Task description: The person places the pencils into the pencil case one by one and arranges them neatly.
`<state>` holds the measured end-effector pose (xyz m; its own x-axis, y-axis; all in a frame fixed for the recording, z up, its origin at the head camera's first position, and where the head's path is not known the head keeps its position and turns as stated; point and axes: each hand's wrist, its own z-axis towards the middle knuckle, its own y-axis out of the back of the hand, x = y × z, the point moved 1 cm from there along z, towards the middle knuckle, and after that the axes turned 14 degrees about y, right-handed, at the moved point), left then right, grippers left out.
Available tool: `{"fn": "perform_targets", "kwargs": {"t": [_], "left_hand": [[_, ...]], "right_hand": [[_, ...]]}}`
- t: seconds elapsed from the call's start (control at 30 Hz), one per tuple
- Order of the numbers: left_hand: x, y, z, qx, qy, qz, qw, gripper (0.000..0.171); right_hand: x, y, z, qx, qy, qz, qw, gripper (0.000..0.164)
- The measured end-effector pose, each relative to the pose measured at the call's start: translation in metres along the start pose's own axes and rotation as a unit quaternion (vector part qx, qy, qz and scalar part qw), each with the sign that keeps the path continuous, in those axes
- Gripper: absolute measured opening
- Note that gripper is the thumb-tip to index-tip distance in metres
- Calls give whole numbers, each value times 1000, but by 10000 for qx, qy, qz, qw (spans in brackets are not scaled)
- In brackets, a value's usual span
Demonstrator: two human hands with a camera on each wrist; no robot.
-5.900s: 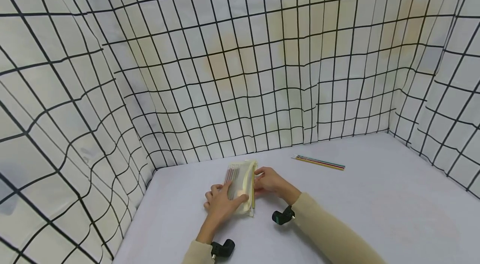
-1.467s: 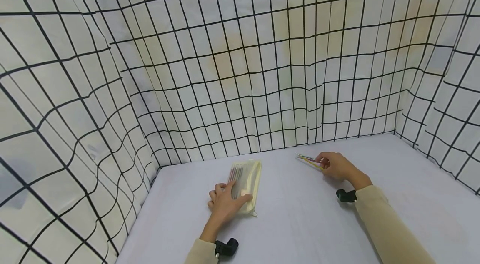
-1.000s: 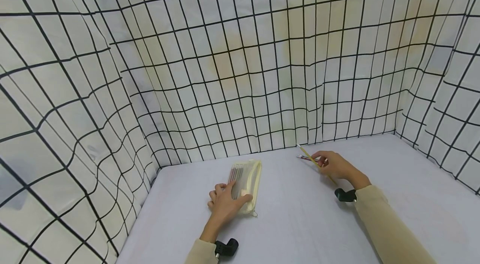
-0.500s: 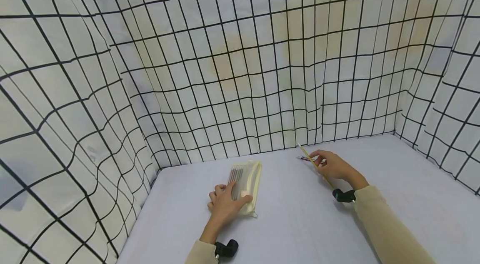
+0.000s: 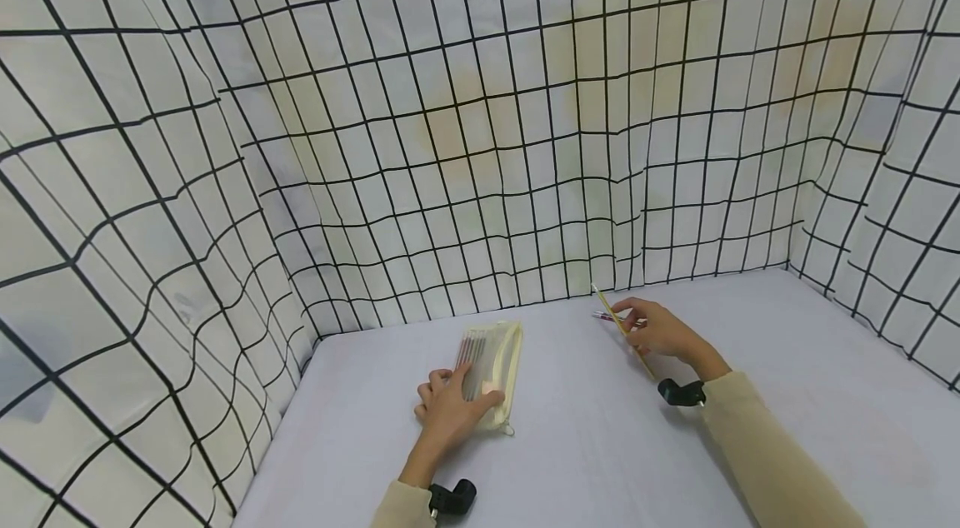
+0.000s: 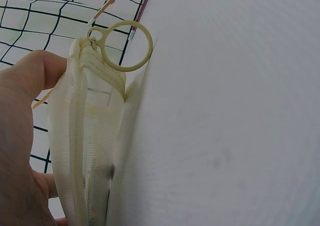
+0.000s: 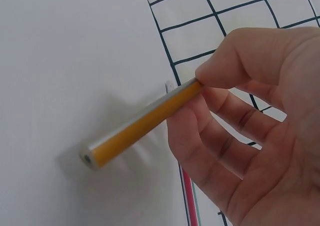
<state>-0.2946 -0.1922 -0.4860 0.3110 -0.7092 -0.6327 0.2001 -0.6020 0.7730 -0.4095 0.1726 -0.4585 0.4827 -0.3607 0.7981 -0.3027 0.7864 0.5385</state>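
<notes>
Near the back of the table, my right hand point(image 5: 663, 332) pinches a yellow pencil point(image 5: 609, 310) between thumb and fingertips. The pencil slants, one pale end toward the back wall; its flat end with a dark core faces the right wrist camera. Under that hand lie more pencils point(image 5: 603, 316), among them a red one, partly hidden. On the left, my left hand point(image 5: 450, 411) rests with spread fingers on a cream mesh zip pencil case point(image 5: 497, 349). Several thin, reddish-brown striped lines show at its upper left. A cream ring point(image 6: 131, 65) hangs at the zip end.
A white cloth covers the table point(image 5: 570, 445). White walls point(image 5: 525, 178) with black grid lines stand behind and at both sides. Black wrist cameras sit on the left wrist point(image 5: 453, 497) and right wrist point(image 5: 681, 392).
My right hand has left the pencil case for the loose pencils and picked up the yellow one, tilting it steeper. It now shifts slightly left. My left hand stays on the case.
</notes>
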Motion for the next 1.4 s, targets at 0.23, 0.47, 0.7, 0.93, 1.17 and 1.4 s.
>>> {"fn": "perform_targets", "kwargs": {"t": [0.23,0.47,0.7,0.93,1.17,1.4], "left_hand": [[1,0,-1,16,52,-11,10000,90],[1,0,-1,20,50,-34,10000,90],[1,0,0,14,29,-29,10000,90],[1,0,-1,6,42,-21,10000,89],[1,0,0,17,58,-21,10000,89],[0,0,0,26,30,-38,10000,89]], "right_hand": [[3,-4,3,-43,-210,137,9997,55],[4,-9,5,-93,-349,367,9987,56],[6,-12,7,-103,-407,616,9972,58],[14,-18,8,-127,-495,732,9960,62],[21,-24,10,-126,-550,891,9944,59],[18,-33,13,-95,-571,1043,9929,58]]}}
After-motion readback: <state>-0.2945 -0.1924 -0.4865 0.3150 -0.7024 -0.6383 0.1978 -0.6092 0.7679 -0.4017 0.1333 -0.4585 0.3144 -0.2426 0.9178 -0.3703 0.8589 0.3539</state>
